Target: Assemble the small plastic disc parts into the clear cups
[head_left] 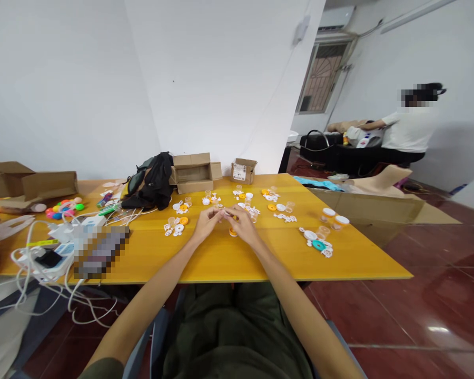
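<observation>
Both hands met over the middle of the table (339,263). The left hand (206,221) came in from the left and the right hand (245,223) from the right, fingertips touching. Fingers on both were curled in tight, nearly closed, pinching a tiny pale piece (224,212) between them. It was too small to say what it was. The piece sat just above the tabletop, right where the two sets of tips joined.

An orange ring (233,232) lay on the wood just under the right hand, touching or nearly touching its heel.

Little clusters of white and orange parts (176,225) were spread around the hands, left, right and behind. Clear cups (329,213) with orange inside stood off to the right, near a teal disc (318,245). Open boxes (192,171) and a black bag (154,181) sat along the far edge. White cables (27,252) were tangled on the left end. Well back on the right, another person (408,129) in a white top bent over a dark bench.
</observation>
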Action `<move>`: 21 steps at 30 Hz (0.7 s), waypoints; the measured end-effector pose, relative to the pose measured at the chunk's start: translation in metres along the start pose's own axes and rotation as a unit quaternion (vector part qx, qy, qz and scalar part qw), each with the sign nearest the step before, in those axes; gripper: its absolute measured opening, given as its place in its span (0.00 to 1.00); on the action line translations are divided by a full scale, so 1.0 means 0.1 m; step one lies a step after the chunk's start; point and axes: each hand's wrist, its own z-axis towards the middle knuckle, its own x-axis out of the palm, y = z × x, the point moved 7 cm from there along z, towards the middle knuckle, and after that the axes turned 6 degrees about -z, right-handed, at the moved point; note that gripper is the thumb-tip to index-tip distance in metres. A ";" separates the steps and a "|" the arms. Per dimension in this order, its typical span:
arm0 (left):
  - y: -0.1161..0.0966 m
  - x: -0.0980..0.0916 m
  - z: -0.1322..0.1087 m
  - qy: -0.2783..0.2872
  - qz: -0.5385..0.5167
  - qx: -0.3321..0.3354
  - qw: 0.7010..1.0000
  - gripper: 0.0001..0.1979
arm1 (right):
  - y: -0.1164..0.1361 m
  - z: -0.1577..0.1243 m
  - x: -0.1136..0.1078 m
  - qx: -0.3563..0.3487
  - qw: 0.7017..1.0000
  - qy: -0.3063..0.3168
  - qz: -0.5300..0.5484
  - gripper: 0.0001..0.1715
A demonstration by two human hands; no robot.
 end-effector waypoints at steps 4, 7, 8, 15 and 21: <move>0.03 0.07 -0.04 0.044 0.044 0.002 0.998 0.19 | -0.23 0.03 -0.10 0.074 0.995 -0.056 0.028 0.09; 0.14 0.17 -0.09 0.110 0.105 -0.013 0.988 0.20 | -0.42 0.03 -0.15 0.133 0.985 -0.074 0.077 0.10; 0.16 0.20 -0.11 0.128 0.125 -0.011 0.984 0.22 | -0.46 0.02 -0.15 0.143 0.983 -0.071 0.094 0.12; 0.23 0.29 -0.14 0.183 0.217 0.023 0.959 0.09 | -0.45 0.01 -0.12 0.159 0.979 -0.010 0.125 0.13; 0.19 0.23 -0.09 0.138 0.259 0.026 0.956 0.06 | -0.38 -0.04 -0.09 0.141 0.986 0.055 0.075 0.08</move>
